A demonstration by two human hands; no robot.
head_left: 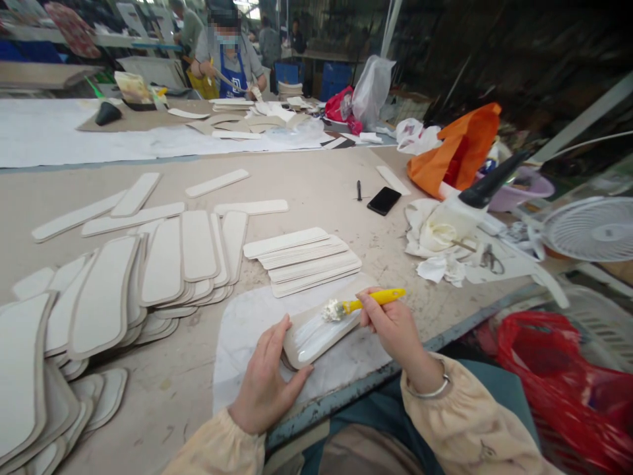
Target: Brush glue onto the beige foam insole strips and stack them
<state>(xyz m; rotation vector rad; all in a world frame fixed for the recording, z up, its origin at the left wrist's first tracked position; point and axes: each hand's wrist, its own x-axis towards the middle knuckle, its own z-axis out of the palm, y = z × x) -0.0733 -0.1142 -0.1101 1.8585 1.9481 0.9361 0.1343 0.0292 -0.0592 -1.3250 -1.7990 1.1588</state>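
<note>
My right hand (390, 323) grips a yellow-handled brush (378, 297), its bristles clotted with white paste. The bristles rest on a long, round-cornered panel (309, 333) that carries wet white streaks. My left hand (271, 369) lies against the near left end of this panel, thumb and fingers spread along its edges. Under the panel is a white sheet (232, 343) at the table's front edge. Just beyond it sits a stack of narrow white strips (311, 257). To the left, overlapping piles of larger white panels (103, 293) spread over the table.
A black phone (384, 200) lies on the right, near a white glue container (448, 221) with wrinkled paper and scissors (491, 259). An orange bag (455, 155), a white fan (591, 227) and a red plastic bag (558, 376) are farther right. A co-worker (230, 56) works across the table.
</note>
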